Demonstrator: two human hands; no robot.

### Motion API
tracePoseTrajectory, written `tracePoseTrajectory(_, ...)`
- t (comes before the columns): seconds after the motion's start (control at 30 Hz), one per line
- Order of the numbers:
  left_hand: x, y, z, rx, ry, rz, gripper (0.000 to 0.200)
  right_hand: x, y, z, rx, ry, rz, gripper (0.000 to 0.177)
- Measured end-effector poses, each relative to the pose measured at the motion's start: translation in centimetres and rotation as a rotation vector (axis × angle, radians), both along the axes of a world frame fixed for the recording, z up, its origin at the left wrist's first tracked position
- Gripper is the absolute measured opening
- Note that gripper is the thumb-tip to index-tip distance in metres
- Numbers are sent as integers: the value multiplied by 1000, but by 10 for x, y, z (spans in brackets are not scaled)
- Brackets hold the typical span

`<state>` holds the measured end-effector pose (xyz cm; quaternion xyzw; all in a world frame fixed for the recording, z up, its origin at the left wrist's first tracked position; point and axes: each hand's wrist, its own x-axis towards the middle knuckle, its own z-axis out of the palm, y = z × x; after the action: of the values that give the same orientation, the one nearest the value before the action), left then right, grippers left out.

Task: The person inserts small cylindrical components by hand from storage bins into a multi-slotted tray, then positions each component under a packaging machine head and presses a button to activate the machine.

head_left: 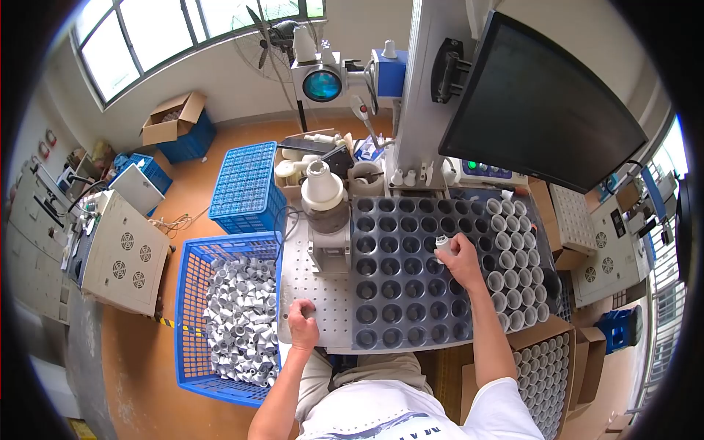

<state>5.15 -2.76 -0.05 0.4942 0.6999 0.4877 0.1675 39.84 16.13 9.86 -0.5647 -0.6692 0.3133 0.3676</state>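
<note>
1. Step in hand, as I read it: handling one white part [442, 245] over the black tray [402, 277]. Can't tell whether it's on its way in or out.
2. Right hand [461, 258]: thumb and fingers closed in a pinch on the white part, one piece only. Grip looks snug, on the side wall, with the end toward the camera exposed. Part looks roughly upright.
3. Part location: above the middle-right of the tray, left of the standing white cups [529, 296]. Fingers cover the contact area, so can't tell if it's clear of the pocket below or partly in it.
4. Left hand [302, 323]: fingers loosely curled, about half closed, near the front of the perforated plate [320, 297]. No part visible in it; can't tell if something small is hidden, or if it touches the plate.
5. Around it: large white cone [321, 186] upright on the fixture beyond the plate, lens [322, 86] farther back above it. Blue basket [192, 315] with a jumbled pile of parts [240, 319] sits beside the plate, left side.
6. What a move from here calls for, my judgement: hold the pinch, keep the part upright, clear the pocket rims. Keep knuckles off the neighbouring cups; a bump could tip one.
</note>
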Motion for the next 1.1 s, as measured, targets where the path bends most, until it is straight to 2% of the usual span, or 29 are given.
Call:
tracePoseTrajectory(0.57, -2, -2, -2, -5, 6, -14, 34, 0, -1, -1, 28, 9, 6, 40)
tracePoseTrajectory(0.7, -6, 2, 3, -47, -84, -38, 33, 0, -1, -2, 15, 23, 1, 39)
tracePoseTrajectory(0.77, -17, 11, 21, -52, -114, -87, 32, 0, -1, -4, 19, 27, 4, 39)
tracePoseTrajectory(0.87, -34, 41, 54, 121, -79, -27, 34, 1, 0, -4, 26, 20, 6, 40)
tracePoseTrajectory(1.0, -48, 87, 139, 298, -101, 23, 37, 1, 0, -2, 22, 23, 12, 40)
tracePoseTrajectory(1.1, -52, 120, 191, 432, -20, 11, 36, 5, 4, -2, -10, 46, 28, 41)
